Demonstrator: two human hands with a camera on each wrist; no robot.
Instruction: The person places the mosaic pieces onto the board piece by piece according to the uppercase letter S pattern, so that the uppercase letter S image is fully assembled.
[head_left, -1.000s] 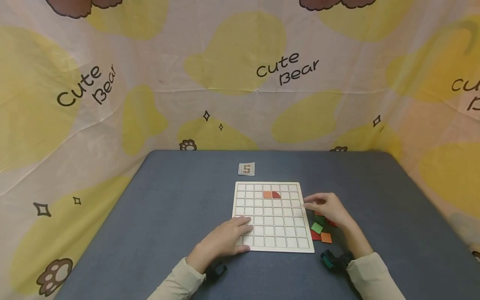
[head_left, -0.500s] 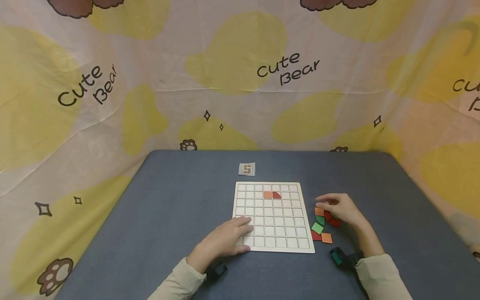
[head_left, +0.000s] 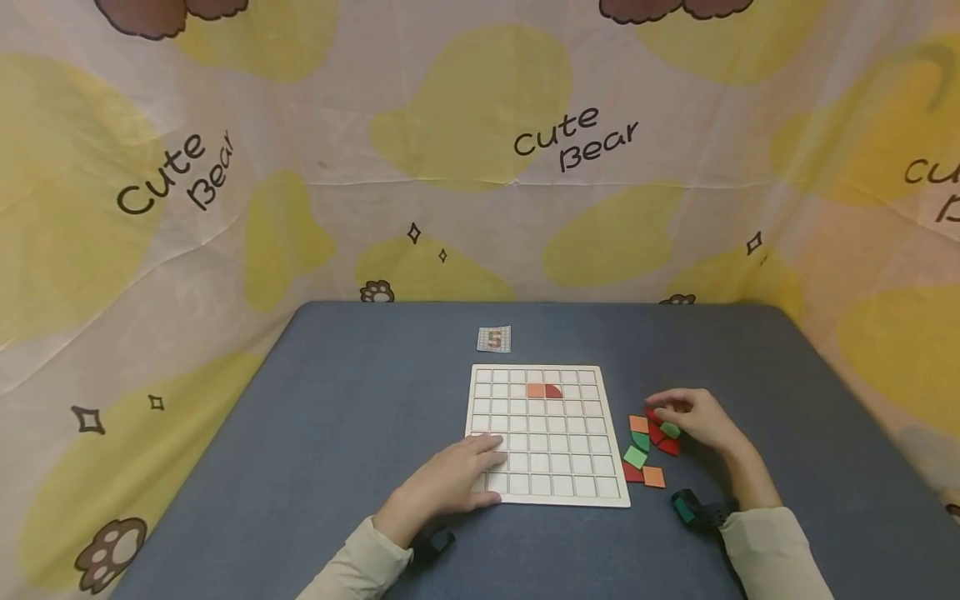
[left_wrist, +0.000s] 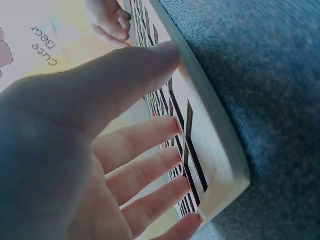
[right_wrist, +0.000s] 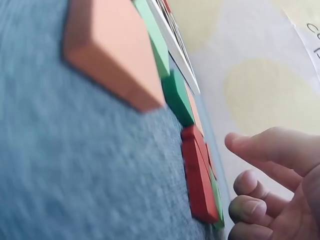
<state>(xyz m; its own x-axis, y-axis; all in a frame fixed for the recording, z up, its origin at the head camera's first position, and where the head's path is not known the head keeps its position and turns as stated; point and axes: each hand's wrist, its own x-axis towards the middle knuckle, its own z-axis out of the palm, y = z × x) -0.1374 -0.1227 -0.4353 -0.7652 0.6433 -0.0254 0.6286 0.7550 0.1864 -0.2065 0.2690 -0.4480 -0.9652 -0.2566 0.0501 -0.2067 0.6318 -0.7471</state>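
The left hand (head_left: 453, 477) rests on the near left corner of a white grid board (head_left: 558, 450), its fingers straight; in the left wrist view the thumb (left_wrist: 145, 62) lies along the board's rim. Two pieces, an orange square (head_left: 536, 390) and a red quarter-round (head_left: 553, 391), sit side by side in the board's upper rows. To the right of the board, the right hand (head_left: 696, 417) hovers at the far side of a loose pile, loosely bent fingers right by a red piece (head_left: 652, 414). Nothing shows between its thumb and fingers in the right wrist view.
The pile holds several flat pieces, among them an orange square (head_left: 654, 477), a light green square (head_left: 635, 457) and a dark green piece (head_left: 640, 442). Behind the board lies a small patterned card (head_left: 493, 339). A printed cloth (head_left: 465, 100) hangs behind the dark blue table (head_left: 360, 375).
The right hand has moved right from the board's edge, across to the far right of the pile, uncovering several pieces. The left hand and the board have stayed in place.
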